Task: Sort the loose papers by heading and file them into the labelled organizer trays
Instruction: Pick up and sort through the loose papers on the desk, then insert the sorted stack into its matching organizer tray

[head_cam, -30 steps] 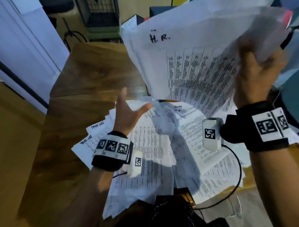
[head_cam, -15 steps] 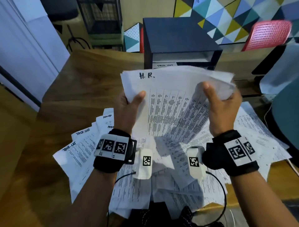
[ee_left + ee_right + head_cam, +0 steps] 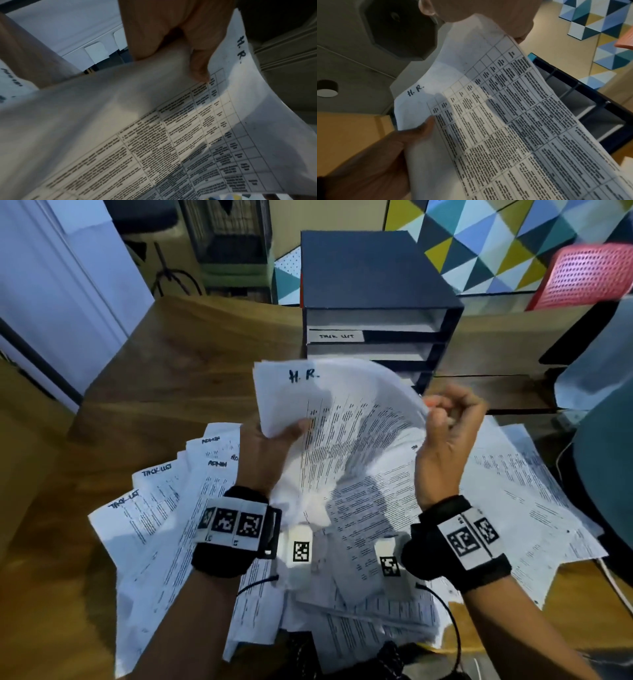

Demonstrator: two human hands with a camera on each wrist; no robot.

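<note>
A sheaf of printed sheets headed "H.R." [image 3: 342, 412] is up in front of the dark blue organizer [image 3: 370, 275], between both hands. My left hand [image 3: 294, 429] grips its left edge, thumb on the front. My right hand [image 3: 442, 412] pinches the right edge with curled fingers, and the sheets bow upward between the two. The left wrist view shows the thumb [image 3: 200, 73] pressed on the H.R. sheet [image 3: 171, 121]. In the right wrist view the same sheet [image 3: 505, 121] runs toward the trays. A tray label [image 3: 337, 336] reads "TASK LIST". Loose papers [image 3: 513, 491] cover the table below.
Sheets headed "TASK LIST" [image 3: 137, 508] and "ADMIN" [image 3: 215, 450] fan out at the left. Bare wooden table [image 3: 188, 364] lies left of the organizer. A pink chair [image 3: 589, 275] stands back right, a teal seat [image 3: 609, 457] at the right edge, a white cable [image 3: 613, 580] beside it.
My left hand rose from the table and took the sheaf's left edge. The sheaf came down from high on the right, and my right hand has closed in, bowing the sheets.
</note>
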